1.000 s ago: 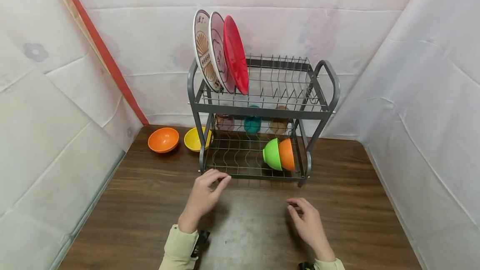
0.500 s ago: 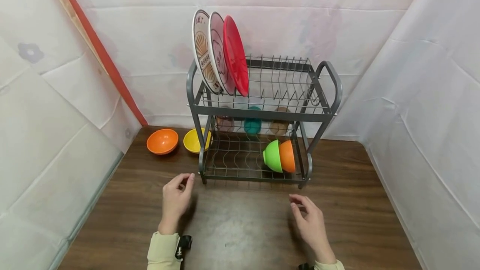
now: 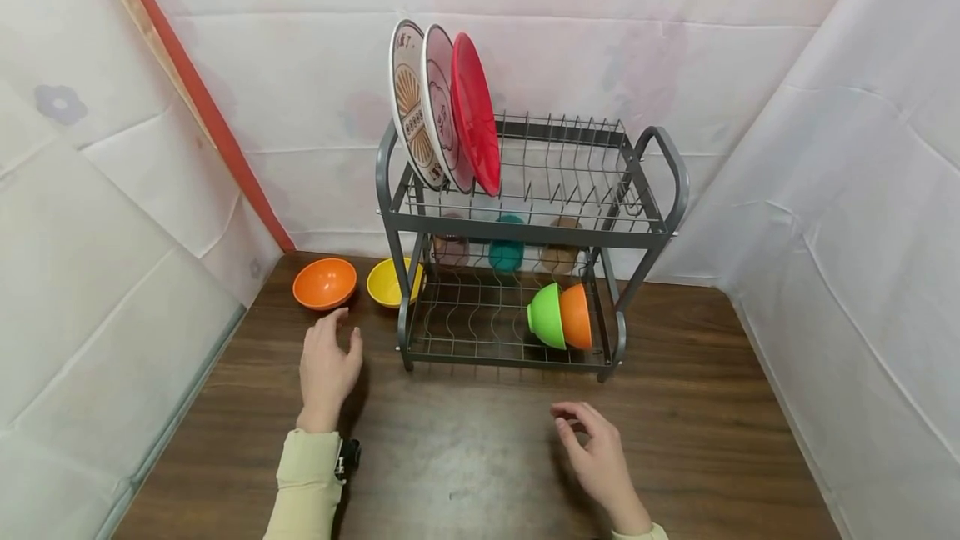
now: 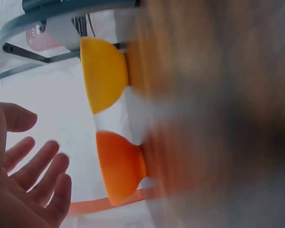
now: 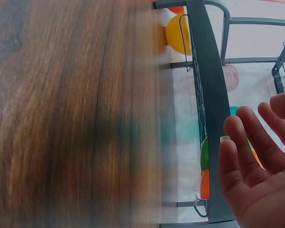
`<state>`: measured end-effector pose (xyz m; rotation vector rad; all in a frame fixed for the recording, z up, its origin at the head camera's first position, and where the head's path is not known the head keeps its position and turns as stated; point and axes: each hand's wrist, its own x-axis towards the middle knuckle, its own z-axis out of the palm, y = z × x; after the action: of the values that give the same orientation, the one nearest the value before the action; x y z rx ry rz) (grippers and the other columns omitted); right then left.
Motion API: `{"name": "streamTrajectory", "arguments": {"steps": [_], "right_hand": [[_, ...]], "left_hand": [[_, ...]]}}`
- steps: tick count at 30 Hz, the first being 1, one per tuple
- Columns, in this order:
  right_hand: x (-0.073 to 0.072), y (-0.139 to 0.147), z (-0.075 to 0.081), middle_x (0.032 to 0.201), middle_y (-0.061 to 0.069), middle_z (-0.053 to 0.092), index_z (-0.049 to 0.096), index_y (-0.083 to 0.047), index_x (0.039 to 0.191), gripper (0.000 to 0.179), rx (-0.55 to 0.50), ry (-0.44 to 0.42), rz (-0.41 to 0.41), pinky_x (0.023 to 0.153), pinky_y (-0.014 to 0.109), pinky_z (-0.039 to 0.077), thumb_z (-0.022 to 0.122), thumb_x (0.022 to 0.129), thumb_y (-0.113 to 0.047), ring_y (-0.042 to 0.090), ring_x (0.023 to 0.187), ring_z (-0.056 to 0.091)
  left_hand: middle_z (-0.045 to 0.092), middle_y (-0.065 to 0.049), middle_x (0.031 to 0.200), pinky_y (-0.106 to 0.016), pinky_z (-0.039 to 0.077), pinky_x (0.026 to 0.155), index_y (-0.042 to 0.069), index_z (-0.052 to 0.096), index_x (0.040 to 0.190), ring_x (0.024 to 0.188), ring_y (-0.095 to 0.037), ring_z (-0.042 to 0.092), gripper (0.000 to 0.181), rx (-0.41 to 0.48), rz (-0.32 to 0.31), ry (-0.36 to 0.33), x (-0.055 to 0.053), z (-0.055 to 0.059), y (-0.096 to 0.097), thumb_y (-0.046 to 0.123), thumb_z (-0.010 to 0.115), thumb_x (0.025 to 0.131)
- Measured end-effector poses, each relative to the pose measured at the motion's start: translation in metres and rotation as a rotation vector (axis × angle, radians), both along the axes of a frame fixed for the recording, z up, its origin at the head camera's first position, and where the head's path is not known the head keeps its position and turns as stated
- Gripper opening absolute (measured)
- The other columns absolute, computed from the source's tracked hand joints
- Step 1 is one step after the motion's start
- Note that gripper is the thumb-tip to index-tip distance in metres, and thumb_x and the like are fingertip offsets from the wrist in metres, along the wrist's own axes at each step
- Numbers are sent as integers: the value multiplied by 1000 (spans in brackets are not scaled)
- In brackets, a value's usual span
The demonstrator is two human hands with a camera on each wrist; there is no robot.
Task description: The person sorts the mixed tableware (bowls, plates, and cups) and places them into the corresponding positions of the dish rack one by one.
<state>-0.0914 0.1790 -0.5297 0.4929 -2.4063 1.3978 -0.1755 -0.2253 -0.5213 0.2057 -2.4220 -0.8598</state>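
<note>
My left hand [image 3: 326,367] hovers just in front of an orange bowl [image 3: 325,283], fingers spread and holding nothing. In the left wrist view the fingers [image 4: 47,164] and thumb stand apart, with the orange bowl [image 4: 118,167] and a yellow bowl [image 4: 103,73] beyond them. That yellow bowl [image 3: 386,282] sits upright on the table, partly behind the rack's left leg. Over the table in front of the dish rack [image 3: 525,233], my right hand [image 3: 594,455] hangs with loosely bent fingers and nothing in them. Its palm shows in the right wrist view.
Two patterned plates [image 3: 414,107] and a red plate [image 3: 476,115] stand on edge in the rack's top tier. Below, a green bowl [image 3: 547,317] and another orange bowl [image 3: 576,317] lean together on the right. A teal cup [image 3: 507,250] and two others stand behind.
My left hand has moved left and away from the body, from the rack's front to the orange bowl, and its fingers have spread. The right hand has shifted slightly left.
</note>
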Motion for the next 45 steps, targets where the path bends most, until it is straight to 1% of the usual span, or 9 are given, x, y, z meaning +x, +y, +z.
{"name": "streamTrajectory", "arguments": {"steps": [6,9,11,17,23,28,34,40,45], "right_hand": [[-1,-3,1,97,1,71,71,-13,105,25,9,-7,-32,70,28,55,69,90,6,15,82,67],[0,-5,1,95,6,71,71,-9,103,26,7,-1,-38,68,30,55,69,87,11,19,80,67],[0,-5,0,95,6,72,71,-9,102,26,9,2,-37,68,30,55,70,86,11,19,80,66],[1,-2,-1,99,-3,71,71,-20,103,26,14,-6,-20,70,27,55,70,90,3,11,83,65],[0,2,-2,98,-2,71,71,-20,102,25,5,-10,-7,70,28,55,70,90,2,10,83,65],[1,2,-1,98,-5,70,71,-20,102,27,19,-39,-14,71,28,55,71,89,4,8,84,65],[7,-8,-3,95,-1,70,72,-18,102,22,42,-93,45,71,28,55,70,90,1,7,84,64],[14,-15,-3,98,-8,68,73,-14,101,8,86,-179,73,71,29,54,68,96,-13,5,84,64],[17,-17,-5,99,-13,67,73,-13,101,9,94,-167,86,71,33,55,69,94,-8,6,86,64]], "left_hand": [[56,-21,132,-55,41,97,-1,58,131,119,-42,47,45,-159,-70,87,-26,5,-12,9,71,89],[52,-23,137,-57,38,102,-2,57,132,125,-44,45,50,-226,-105,101,-39,6,-16,8,73,86],[50,-24,139,-58,37,103,-2,56,133,126,-45,44,52,-260,-120,96,-46,6,-17,7,74,85],[48,-25,142,-61,35,104,-3,56,134,129,-45,42,54,-319,-160,41,-62,3,-19,6,74,84],[53,-24,137,-59,38,102,-4,57,133,127,-43,46,51,-363,-191,-30,-68,1,-20,6,72,86],[60,-23,123,-56,45,94,-4,60,129,114,-41,54,45,-379,-212,-51,-70,-2,-21,6,71,87],[64,-22,108,-54,47,88,-4,65,117,100,-40,57,34,-366,-221,-91,-70,-5,-24,7,73,86],[65,-20,106,-54,48,87,-2,67,112,98,-39,58,28,-354,-213,-52,-71,-8,-25,4,73,86],[64,-20,107,-52,48,88,-3,69,107,99,-39,57,24,-365,-281,-5,-76,-8,-18,0,71,83]]}}
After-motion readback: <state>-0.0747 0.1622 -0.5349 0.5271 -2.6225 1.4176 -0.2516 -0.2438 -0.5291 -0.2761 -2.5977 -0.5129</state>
